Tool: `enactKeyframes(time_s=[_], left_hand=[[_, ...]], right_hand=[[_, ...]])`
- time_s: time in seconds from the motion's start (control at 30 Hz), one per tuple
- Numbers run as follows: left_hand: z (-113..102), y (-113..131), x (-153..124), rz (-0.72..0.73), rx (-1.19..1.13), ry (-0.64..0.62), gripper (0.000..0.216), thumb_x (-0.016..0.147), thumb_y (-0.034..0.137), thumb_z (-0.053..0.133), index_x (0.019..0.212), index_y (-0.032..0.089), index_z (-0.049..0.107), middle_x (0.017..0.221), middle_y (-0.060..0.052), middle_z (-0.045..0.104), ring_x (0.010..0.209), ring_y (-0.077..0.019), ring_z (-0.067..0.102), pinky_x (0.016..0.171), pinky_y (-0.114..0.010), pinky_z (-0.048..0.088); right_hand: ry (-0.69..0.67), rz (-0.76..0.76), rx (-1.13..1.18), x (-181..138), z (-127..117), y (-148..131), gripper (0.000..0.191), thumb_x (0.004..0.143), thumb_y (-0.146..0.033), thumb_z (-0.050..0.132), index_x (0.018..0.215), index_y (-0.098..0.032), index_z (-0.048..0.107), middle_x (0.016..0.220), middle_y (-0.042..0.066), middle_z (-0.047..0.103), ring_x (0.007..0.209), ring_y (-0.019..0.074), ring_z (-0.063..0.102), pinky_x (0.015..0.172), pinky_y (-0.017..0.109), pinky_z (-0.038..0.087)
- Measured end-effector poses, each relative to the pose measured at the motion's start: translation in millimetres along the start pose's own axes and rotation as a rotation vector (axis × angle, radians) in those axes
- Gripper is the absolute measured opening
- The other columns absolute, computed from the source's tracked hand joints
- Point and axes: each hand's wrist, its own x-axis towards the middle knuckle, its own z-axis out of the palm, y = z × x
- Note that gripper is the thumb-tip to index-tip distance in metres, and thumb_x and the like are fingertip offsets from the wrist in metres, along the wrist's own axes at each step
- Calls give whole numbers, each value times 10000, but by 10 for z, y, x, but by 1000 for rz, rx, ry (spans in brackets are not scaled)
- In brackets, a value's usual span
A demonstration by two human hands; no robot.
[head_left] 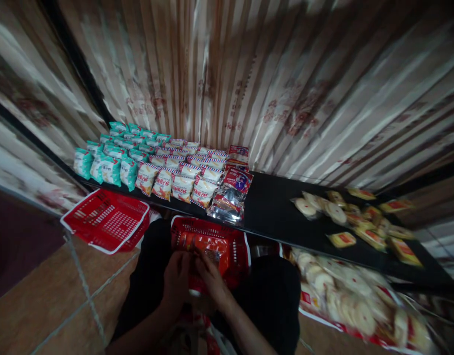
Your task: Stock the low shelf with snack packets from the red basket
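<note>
Got my left grip (177, 268) and right grip (211, 276) close together over the red basket (240, 256) of orange packets (222, 245); can't tell how open or if they've got anything.

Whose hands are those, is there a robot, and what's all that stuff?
No robot here! Somebody wears a camera on their head, pointing forward and down, so you see their left hand and right hand. Both are close together over a red basket with orange packs inside. It's too dark to tell what they hold, if anything. The black shelf has teal bags, white bags and shiny packs; farther right are yellow packs and pale round packs.
</note>
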Motion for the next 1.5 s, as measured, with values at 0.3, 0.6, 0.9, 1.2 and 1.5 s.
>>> enactKeyframes(time_s=[0.3, 0.6, 0.9, 1.2, 1.5], left_hand=[[-1, 253, -224, 706, 298, 33, 234, 874, 233, 405, 936, 211, 630, 988, -71, 662, 975, -191, 597, 883, -373, 492], [27, 405, -157, 924, 270, 46, 246, 845, 179, 442, 1028, 216, 603, 1281, -78, 523, 1268, -241, 401, 1013, -433, 403], [356, 476, 135, 124, -454, -313, 457, 792, 448, 547, 1146, 161, 511, 1123, -131, 636, 996, -237, 628, 837, -323, 518], [747, 1020, 485, 157, -443, -315, 382, 793, 261, 524, 1161, 162, 505, 1143, -115, 618, 1066, -214, 593, 882, -313, 497], [1236, 1457, 950, 783, 226, -128, 512, 781, 43, 430, 1261, 211, 487, 1505, -80, 162, 1387, -257, 178, 1099, -445, 304]], right_hand=[[171, 61, -10, -117, 166, -246, 545, 730, -656, 534, 1032, -217, 649, 1077, 67, 660, 1070, 238, 581, 896, 347, 467], [453, -79, -70, -46, -280, -466, 526, 661, -646, 597, 984, -238, 672, 1153, 45, 639, 1178, 257, 501, 948, 331, 418], [510, -57, 330, -8, -462, -1019, 441, 563, -527, 740, 829, -181, 678, 872, 20, 714, 881, 220, 636, 741, 283, 494], [482, -297, 214, 522, -916, -1562, 416, 590, -496, 743, 835, -193, 599, 660, -22, 664, 553, 140, 580, 543, 247, 450], [535, -388, 113, 1479, -1463, -2084, 376, 541, -432, 747, 785, -189, 595, 568, -46, 620, 502, 120, 545, 489, 228, 428]])
